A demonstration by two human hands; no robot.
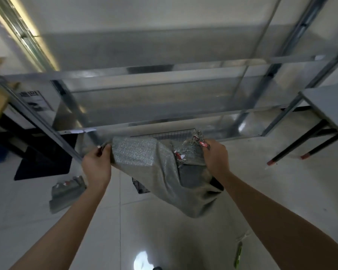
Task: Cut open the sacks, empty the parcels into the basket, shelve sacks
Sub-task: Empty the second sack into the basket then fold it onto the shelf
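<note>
Grey woven sack (154, 172) hangs just in front of the metal shelf rack (164, 75). The hands are apart: left hand (97, 162) grips its left edge, and right hand (216, 156) clamps its torn, red-marked end. The print on the label (34, 100) at the rack's left side is too blurred to read.

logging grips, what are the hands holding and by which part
Both hold one grey sack: the left hand grips its upper left corner, the right hand its torn, red-taped edge.
</note>
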